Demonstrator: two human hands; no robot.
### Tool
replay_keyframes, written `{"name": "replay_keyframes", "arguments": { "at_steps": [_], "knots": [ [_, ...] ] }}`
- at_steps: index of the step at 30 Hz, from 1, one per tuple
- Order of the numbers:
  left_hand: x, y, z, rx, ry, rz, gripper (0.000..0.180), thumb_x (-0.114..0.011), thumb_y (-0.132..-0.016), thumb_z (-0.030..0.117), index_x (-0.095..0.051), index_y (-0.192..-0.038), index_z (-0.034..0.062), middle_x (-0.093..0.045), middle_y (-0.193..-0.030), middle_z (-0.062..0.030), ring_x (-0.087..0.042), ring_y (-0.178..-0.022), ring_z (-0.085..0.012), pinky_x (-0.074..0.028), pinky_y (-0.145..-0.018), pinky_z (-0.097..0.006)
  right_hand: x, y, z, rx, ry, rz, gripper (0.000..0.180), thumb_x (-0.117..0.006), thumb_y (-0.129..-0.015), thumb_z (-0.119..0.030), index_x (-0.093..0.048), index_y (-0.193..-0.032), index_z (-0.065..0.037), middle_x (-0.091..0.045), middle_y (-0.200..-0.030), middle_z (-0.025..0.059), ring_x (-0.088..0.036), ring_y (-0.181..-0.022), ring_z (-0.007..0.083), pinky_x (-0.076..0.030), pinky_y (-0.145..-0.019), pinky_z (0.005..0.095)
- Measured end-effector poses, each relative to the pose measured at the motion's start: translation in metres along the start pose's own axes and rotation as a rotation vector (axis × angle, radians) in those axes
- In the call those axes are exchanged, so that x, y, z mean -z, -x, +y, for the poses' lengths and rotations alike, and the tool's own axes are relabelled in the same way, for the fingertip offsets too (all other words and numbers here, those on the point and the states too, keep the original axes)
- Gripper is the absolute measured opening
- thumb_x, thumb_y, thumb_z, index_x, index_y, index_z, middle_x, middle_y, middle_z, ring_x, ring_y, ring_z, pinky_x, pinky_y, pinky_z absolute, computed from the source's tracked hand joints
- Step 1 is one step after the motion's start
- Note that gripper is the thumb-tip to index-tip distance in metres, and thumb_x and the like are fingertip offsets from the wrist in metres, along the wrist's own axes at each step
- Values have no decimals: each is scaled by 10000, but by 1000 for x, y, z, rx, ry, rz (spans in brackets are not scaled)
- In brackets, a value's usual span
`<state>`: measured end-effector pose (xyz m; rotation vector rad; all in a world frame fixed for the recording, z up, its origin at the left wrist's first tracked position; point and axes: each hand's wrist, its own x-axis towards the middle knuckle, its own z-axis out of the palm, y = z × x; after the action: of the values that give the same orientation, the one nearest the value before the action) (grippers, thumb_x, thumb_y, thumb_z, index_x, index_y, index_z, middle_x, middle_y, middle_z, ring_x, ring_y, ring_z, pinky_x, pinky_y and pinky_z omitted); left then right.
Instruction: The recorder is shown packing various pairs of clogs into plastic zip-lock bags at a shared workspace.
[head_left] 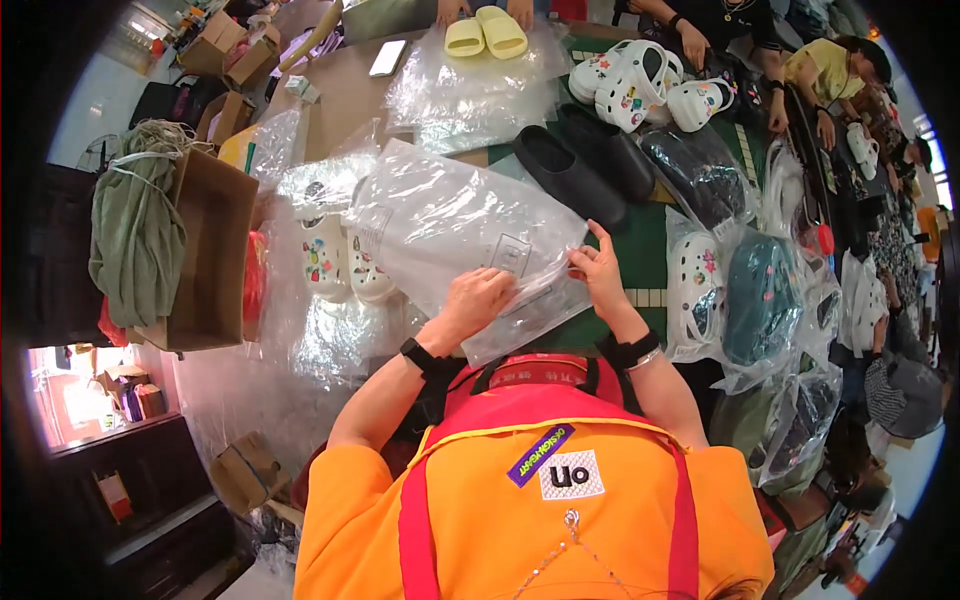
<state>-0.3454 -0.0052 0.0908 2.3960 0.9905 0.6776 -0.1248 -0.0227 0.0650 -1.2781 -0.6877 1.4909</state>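
Observation:
My left hand (478, 300) presses down on the near edge of a large clear plastic bag (450, 215) lying flat on the table. My right hand (600, 270) pinches the same bag's near right corner, index finger raised. Both wrists wear dark bands. A pair of black clogs (575, 165) lies just beyond the bag. A pair of white clogs with coloured charms (345, 262) sits under plastic to the left of the bag.
Pale yellow slides (485, 35) lie on more plastic at the far edge. White decorated clogs (640, 85) stand at the far right, bagged clogs (735, 290) on my right. A cardboard box (205, 250) with green cloth stands at left. Other people's hands (695, 45) work across the table.

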Motion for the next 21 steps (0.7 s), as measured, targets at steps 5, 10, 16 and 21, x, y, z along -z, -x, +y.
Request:
{"name": "replay_keyframes", "arguments": {
  "at_steps": [5, 10, 16, 21],
  "knots": [
    [6, -5, -9, 149, -158, 132, 107, -606, -772, 176, -578, -798, 76, -588, -695, -79, -576, -642, -272, -450, -575, -364, 12, -1, 12, 47, 100, 134, 531, -579, -810, -79, -303, -1264, -92, -538, -740, 11, -501, -676, 90, -403, -628, 222],
    [35, -34, -14, 147, -223, 440, 137, -634, -758, 156, -596, -872, 90, -593, -689, -86, -576, -596, -257, -445, -534, -355, 23, 17, 0, 492, 650, 164, 289, -541, -747, -33, -521, -1033, -67, -513, -679, 39, -488, -614, 127, -404, -556, 273],
    [44, -47, 36, -307, -324, 392, 181, -688, -695, 93, -599, -849, 54, -466, -576, -27, -464, -501, -168, -343, -466, -312, 32, 33, 23, 245, 1303, -21, 733, -515, -721, -164, -179, -1372, -168, -592, -654, 225, -578, -569, 393, -474, -573, 492],
    [-41, 10, 3, -268, -312, -36, 215, -631, -742, 155, -579, -942, 97, -509, -636, -33, -518, -575, -188, -373, -527, -317, 69, 31, 59, -174, 1461, -471, 511, -469, -794, -299, -405, -1253, -82, -606, -845, 220, -588, -819, 379, -455, -728, 469]
  ]
}}
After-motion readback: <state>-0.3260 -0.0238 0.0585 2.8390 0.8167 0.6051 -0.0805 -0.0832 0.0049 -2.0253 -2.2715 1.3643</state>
